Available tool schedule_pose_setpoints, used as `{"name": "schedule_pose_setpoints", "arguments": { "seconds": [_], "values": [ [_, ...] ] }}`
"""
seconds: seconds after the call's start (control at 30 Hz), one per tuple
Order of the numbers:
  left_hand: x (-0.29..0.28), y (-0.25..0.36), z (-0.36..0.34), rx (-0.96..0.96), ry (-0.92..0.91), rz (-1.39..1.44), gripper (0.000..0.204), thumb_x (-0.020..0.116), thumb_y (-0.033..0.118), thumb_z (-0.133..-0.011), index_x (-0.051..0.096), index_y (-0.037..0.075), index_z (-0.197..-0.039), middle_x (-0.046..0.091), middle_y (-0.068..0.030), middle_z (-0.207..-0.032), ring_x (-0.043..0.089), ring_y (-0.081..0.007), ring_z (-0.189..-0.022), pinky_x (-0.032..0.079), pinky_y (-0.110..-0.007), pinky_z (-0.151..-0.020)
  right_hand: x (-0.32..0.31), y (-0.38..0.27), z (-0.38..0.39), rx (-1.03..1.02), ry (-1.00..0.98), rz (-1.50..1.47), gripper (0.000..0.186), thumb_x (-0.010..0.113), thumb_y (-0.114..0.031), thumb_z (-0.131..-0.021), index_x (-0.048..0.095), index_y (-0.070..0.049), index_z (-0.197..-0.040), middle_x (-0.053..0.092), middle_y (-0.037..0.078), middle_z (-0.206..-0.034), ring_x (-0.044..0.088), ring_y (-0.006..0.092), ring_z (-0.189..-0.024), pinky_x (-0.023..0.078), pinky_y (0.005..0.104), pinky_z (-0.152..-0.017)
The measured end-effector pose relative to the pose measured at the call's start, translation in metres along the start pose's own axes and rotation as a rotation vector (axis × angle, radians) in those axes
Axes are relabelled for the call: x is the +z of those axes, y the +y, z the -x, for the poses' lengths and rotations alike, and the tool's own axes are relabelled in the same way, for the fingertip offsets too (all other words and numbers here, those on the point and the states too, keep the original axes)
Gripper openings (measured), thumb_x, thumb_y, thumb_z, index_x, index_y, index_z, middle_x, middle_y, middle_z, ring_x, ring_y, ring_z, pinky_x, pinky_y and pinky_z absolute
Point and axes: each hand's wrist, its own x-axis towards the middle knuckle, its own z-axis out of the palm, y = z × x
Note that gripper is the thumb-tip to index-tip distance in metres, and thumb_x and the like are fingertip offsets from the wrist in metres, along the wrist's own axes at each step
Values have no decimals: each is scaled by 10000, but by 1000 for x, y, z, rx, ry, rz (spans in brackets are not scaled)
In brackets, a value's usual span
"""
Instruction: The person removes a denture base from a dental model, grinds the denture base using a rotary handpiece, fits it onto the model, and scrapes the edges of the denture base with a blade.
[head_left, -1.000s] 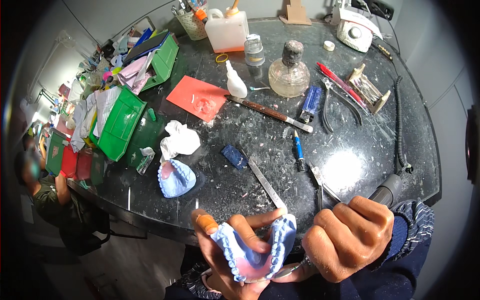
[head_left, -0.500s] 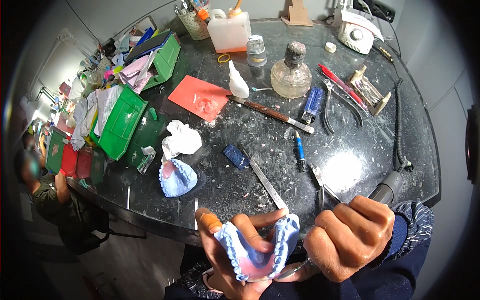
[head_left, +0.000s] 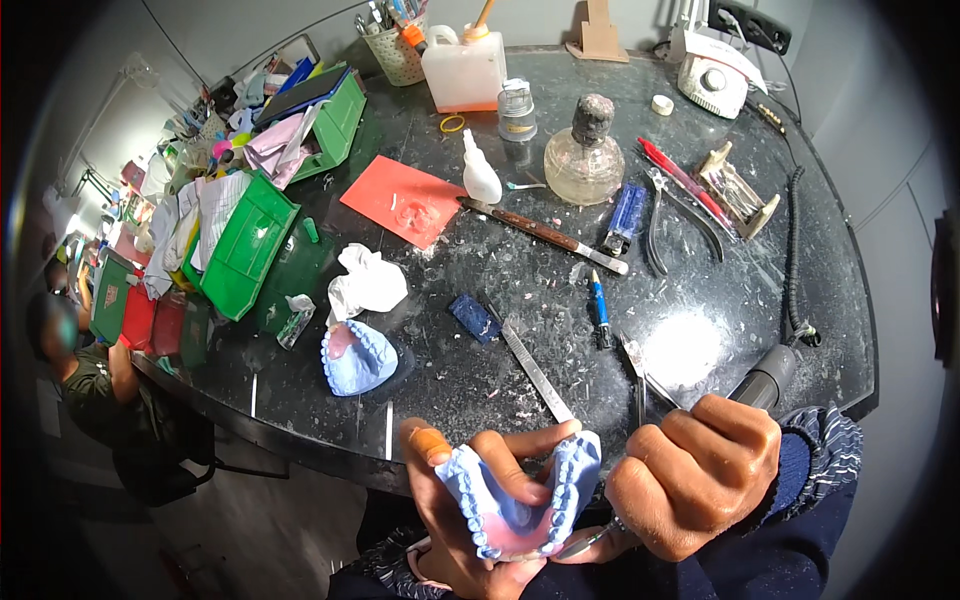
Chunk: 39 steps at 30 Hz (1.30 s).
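Observation:
My left hand (head_left: 437,530) is closed around a pale blue dental cast (head_left: 570,480) near the lower edge, its fingers reaching into the arch. Pink material (head_left: 510,535) lines the inside front of that cast. An orange band (head_left: 430,446) wraps one fingertip of this hand. My right hand (head_left: 695,475) grips a dark grey rotary handpiece (head_left: 765,378) in a fist. Its thin metal tip (head_left: 580,545) is at the front teeth of the cast; whether it touches them I cannot tell. A second blue cast (head_left: 360,362) with a pink patch rests on the table to the left.
A steel tool (head_left: 535,370), pliers (head_left: 640,375), a blue pen (head_left: 599,310) and a wooden-handled knife (head_left: 540,232) lie ahead. Behind them stand a glass burner (head_left: 583,165) and a white bottle (head_left: 481,175). A coiled cord (head_left: 793,250) runs down the right. Another person (head_left: 110,390) sits far left.
The view has shifted slightly, so the table things appear a little lower and further right. Both hands keep their grips, and the cast and handpiece stay almost in place.

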Motion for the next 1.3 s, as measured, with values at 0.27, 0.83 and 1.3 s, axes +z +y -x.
{"name": "schedule_pose_setpoints", "arguments": {
  "seconds": [0.27, 0.83, 1.3],
  "values": [
    [-23, -23, -30, 635, -358, -281, 811, 588, 230, -700, 83, 8, -1294, 421, -128, -875, 520, -326, -849, 436, -479, -895, 2, -2, 1, 64, 0, 51, 246, 483, -249, -386, 340, -86, -503, 365, 16, -452, 339, 93, -332, 193, 223, -348],
    [-13, -15, -26, 405, -147, -47, 962, 804, 161, -586, 145, 113, -1286, 443, -69, -924, 485, -305, -1079, 373, -420, -951, -1, 0, -8, 114, -34, -81, 459, 719, -435, -564, 397, -110, -528, 348, -29, -431, 347, 73, -335, 185, 231, -384],
    [-1, 7, -18, -69, -226, 342, 679, 826, 11, -561, 269, 80, -944, 509, -291, -1129, 414, -393, -1185, 268, -527, -1039, -8, 14, -6, 105, 5, -566, 297, 704, -166, -715, 675, -139, -1010, 602, 43, -905, 590, 63, -578, 471, 178, -459]
  ]
}}
